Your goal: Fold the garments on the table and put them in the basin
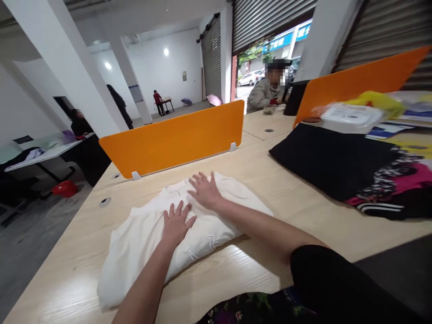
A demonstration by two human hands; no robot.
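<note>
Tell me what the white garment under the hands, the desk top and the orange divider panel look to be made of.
White folded garment: soft woven cloth, matte, with creases under both flat hands. Pale desk top: wood-grain laminate or veneer, lightly glossy; which one is unclear. Orange divider panel: smooth rigid sheet, probably plastic or acrylic, held in small white clips.

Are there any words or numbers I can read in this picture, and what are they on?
None can be read.
Blue shop sign outside the open shutter: white characters, too blurred to read.
White packet on the black cloth pile: small dark print, too small to read.
Board on the far wall: too far to read.
White garment under the left hand and right hand: no words showing.
</note>
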